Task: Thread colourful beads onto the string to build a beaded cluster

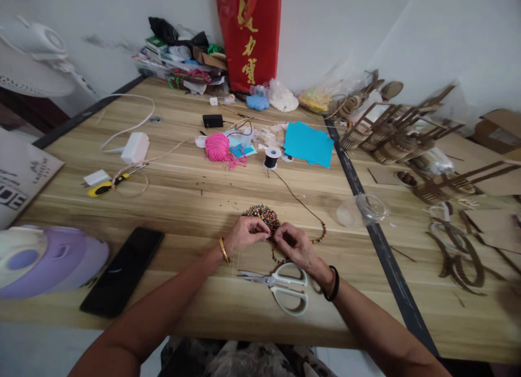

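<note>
My left hand (pixel 243 233) and my right hand (pixel 296 245) meet at the near middle of the wooden table (pixel 191 192), fingertips pinched together beside a pile of small multicoloured beads (pixel 262 213). A thin dark cord (pixel 295 196) runs from a black spool (pixel 271 157) to my right hand, with several beads strung (pixel 319 237) on its curved end. What exactly each fingertip pinches is too small to tell; it looks like the cord and a bead. White-handled scissors (pixel 280 285) lie just below my hands.
A black phone (pixel 123 270) and a purple-white device (pixel 40 260) lie at near left. Pink yarn (pixel 218 147), blue paper (pixel 308 143), a white charger (pixel 135 146), a clear lid (pixel 360 209) and a red bag (pixel 250 37) lie farther back. Wooden laser-cut parts (pixel 411 140) crowd the right.
</note>
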A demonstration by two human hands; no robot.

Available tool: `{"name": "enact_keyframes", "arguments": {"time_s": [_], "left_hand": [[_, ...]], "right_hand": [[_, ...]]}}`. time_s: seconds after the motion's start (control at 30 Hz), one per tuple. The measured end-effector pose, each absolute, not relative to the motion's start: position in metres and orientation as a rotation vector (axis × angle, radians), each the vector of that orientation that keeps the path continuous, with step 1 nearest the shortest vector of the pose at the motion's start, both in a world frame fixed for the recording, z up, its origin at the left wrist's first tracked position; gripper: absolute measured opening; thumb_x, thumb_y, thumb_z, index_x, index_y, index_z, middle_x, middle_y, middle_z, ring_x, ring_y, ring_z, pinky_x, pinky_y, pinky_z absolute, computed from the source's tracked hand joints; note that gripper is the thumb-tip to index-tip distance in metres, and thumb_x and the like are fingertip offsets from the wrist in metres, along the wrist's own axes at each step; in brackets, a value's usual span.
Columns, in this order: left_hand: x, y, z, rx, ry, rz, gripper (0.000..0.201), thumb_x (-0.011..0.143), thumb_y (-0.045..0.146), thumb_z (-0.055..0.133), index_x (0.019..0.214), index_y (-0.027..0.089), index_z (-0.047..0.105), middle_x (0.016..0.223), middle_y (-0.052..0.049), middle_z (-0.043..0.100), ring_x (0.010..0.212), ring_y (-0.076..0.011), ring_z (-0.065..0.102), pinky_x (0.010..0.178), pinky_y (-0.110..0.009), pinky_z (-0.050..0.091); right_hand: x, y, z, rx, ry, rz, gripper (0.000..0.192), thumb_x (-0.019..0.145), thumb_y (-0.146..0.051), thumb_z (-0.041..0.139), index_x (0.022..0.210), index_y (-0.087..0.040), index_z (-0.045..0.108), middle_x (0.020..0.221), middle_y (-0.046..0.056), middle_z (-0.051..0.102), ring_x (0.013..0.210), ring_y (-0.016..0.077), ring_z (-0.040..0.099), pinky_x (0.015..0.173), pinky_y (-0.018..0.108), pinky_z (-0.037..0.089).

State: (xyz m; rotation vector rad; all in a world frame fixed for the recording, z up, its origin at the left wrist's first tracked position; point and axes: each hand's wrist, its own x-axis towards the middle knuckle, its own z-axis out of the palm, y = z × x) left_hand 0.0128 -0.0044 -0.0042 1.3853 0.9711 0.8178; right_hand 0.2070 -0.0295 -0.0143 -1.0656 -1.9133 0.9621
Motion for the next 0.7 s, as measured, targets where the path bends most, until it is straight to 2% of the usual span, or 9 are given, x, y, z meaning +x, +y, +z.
{"name": "enact_keyframes", "arguments": {"time_s": [0.7], "left_hand": [[0.0131,-0.005,-0.0057,1.403,0.94,0.839,0.01,0.065,0.015,0.072,0.073,0.009,0.069,0.068,-0.004,0.068,0.063,-0.0108,0.059,0.061,-0.02,0.047]], "right_hand": [[0.2071,-0.0285,-0.016,-1.067,-1.931,0.936,0.018,0.089,-0.032,0.053,0.08,-0.017,0.058,0.07,0.002,0.058,0.061,0.0119,0.053,0.057,0.022,0.042]]}}
